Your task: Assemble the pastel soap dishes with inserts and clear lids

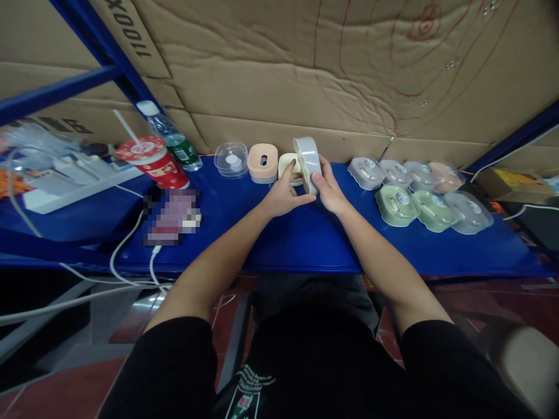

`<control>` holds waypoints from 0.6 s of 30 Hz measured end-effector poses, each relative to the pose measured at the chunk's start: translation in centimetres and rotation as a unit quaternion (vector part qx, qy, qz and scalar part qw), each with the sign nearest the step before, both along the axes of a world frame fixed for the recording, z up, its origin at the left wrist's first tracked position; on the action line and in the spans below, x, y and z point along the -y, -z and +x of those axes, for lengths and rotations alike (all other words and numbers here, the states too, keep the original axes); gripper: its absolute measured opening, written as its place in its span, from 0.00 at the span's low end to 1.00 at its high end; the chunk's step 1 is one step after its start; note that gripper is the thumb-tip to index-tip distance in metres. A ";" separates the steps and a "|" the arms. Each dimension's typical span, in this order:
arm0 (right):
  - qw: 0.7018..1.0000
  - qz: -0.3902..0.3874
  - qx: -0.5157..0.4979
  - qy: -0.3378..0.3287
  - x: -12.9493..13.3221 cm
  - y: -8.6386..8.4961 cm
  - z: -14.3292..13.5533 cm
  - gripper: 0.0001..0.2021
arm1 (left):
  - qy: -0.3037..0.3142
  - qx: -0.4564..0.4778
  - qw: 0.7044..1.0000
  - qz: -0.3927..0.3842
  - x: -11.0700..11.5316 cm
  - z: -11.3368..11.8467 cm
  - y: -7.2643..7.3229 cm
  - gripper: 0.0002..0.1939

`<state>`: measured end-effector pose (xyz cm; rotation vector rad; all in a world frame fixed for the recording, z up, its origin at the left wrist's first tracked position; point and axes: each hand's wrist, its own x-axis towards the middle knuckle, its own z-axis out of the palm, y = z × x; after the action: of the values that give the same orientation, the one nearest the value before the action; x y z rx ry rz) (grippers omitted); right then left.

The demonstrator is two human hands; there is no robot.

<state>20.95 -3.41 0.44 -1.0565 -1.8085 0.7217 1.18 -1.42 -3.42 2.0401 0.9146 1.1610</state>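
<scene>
A blue metal shelf (305, 238) runs across the middle of the frame, backed by flattened cardboard sheets (305, 75) with red scribbles at the upper right. At centre, both hands meet over the shelf: the left hand (283, 196) and the right hand (328, 189) together grip a white oval plastic case (308, 160), held on edge and tilted, fingers closed around its lower rim. Just behind it lies a cream oval tray (287, 166). To its left sit a pink case (262, 162) and a clear lidded case (231, 159). At the right, a cluster of closed cases in grey, green and pink (419, 195) lies close together. At the upper left stand a red paper cup with a straw (152, 163) and a water bottle (172, 137), tilted
</scene>
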 end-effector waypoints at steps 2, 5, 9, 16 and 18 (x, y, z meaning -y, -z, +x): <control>1.000 0.004 0.006 0.025 0.0 -0.3 -0.1 0.50 | 0.010 0.014 0.999 -0.037 -0.1 -0.1 0.0 0.60; 0.998 0.013 -0.003 0.064 -0.2 -0.7 -0.1 0.47 | -0.018 0.026 0.999 -0.041 -0.4 -0.6 -0.5 0.57; 0.991 0.016 0.013 0.131 -0.7 -0.6 0.4 0.47 | -0.142 0.004 0.990 0.024 -0.5 -1.9 -2.1 0.50; 0.989 0.015 0.045 0.141 -1.5 0.6 1.2 0.52 | -0.328 -0.021 0.941 0.077 -1.0 -5.0 -4.0 0.41; 0.990 0.018 0.033 0.132 -1.5 0.8 1.1 0.52 | -0.350 -0.024 0.933 0.080 -1.1 -5.4 -4.1 0.41</control>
<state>22.04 -1.89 -0.33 -1.2801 -1.6869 0.4979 -4.24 -0.29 0.72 1.9152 1.7070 1.5883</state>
